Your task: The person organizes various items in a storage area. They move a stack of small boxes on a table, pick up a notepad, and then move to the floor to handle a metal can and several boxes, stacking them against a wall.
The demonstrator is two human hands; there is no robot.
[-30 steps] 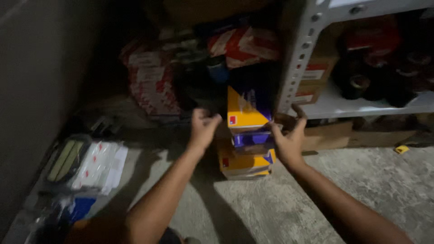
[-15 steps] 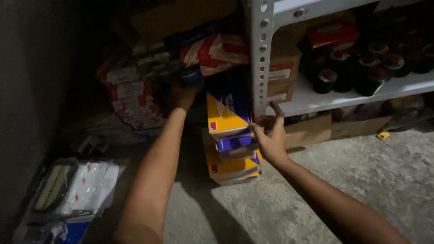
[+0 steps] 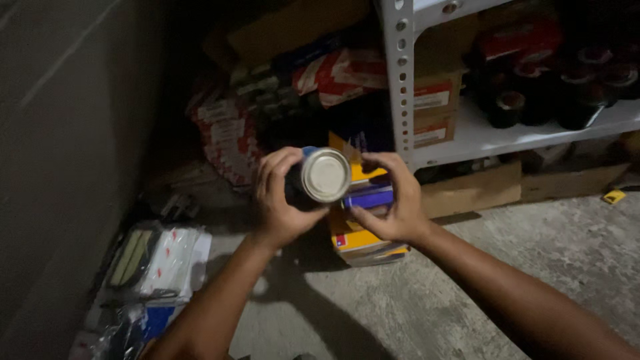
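- Far left of both hands, flat clear plastic packets point(image 3: 157, 260) lie on the concrete floor point(image 3: 413, 313) beside a grey wall point(image 3: 60, 133)
- Up and left of the left hand, red and white cartons point(image 3: 223, 130) are heaped in the dark corner
- The left hand point(image 3: 283, 200) has its grip wrapped round the dark body of a tin can point(image 3: 319, 179); the can's pale round metal end point(image 3: 325, 175) faces the camera
- The can is lifted off the floor, between the two hands
- Just behind and below the can stands a stack of yellow and blue boxes point(image 3: 365, 230) on the floor
- The right hand point(image 3: 393, 203) touches the can's right side, fingers curled but parted, not fully clasped; its lower fingers lie against the boxes
- Up and right of the right hand, a white metal shelf point(image 3: 493, 137) carries brown cartons point(image 3: 433, 110) and dark round tins point(image 3: 540, 100)
- Far right, a small yellow object point(image 3: 614, 196) lies on the floor
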